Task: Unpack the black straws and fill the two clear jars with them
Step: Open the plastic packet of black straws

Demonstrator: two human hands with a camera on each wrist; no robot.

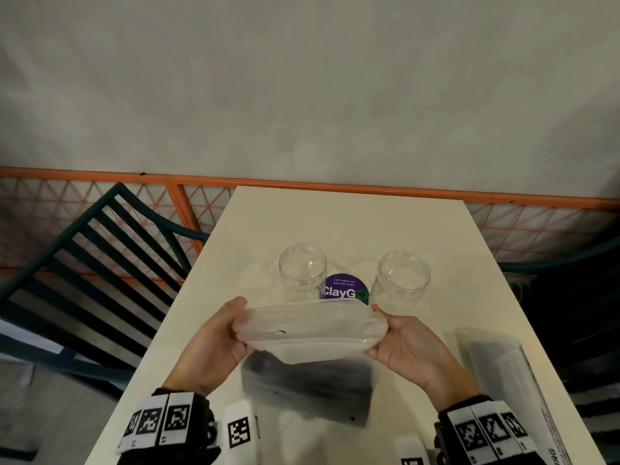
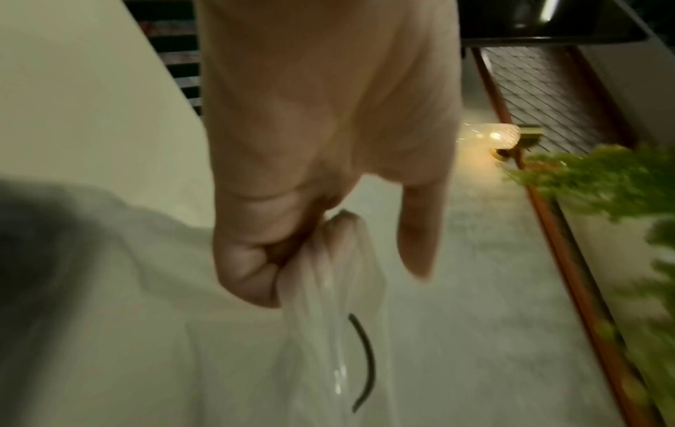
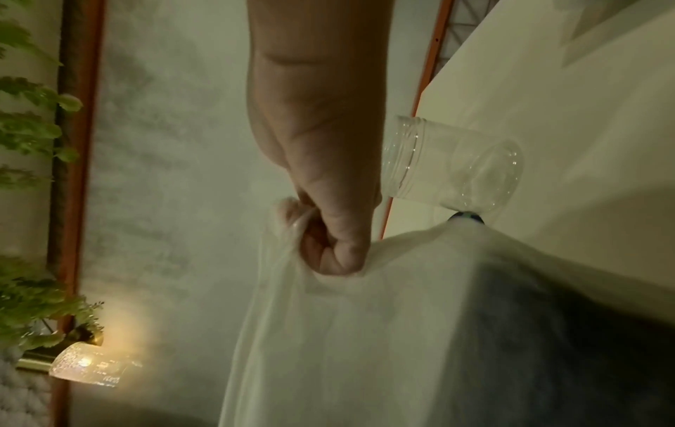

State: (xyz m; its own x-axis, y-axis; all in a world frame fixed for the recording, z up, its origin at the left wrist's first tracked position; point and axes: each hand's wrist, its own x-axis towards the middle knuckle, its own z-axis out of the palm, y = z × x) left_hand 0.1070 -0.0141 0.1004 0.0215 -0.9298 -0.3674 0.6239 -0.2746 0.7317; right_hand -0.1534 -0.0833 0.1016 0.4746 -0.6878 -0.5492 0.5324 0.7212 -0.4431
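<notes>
A frosted plastic bag [image 1: 312,333] hangs above the table, its mouth pulled wide between my hands. My left hand [image 1: 214,344] pinches the bag's left edge [image 2: 328,260]; my right hand [image 1: 409,347] grips the right edge [image 3: 292,225]. The black straws [image 1: 308,377] show as a dark bundle through the bag's lower part. Two clear jars stand open and empty beyond the bag: the left jar [image 1: 302,267] and the right jar [image 1: 402,280], the right jar [image 3: 453,164] also in the right wrist view. A short black curved strip [image 2: 365,364] lies near the bag's mouth.
A purple round sticker [image 1: 345,290] lies between the jars on the cream table [image 1: 335,216]. Another plastic packet [image 1: 503,374] lies at the table's right edge. A dark slatted chair [image 1: 94,263] stands to the left, an orange railing [image 1: 302,186] behind.
</notes>
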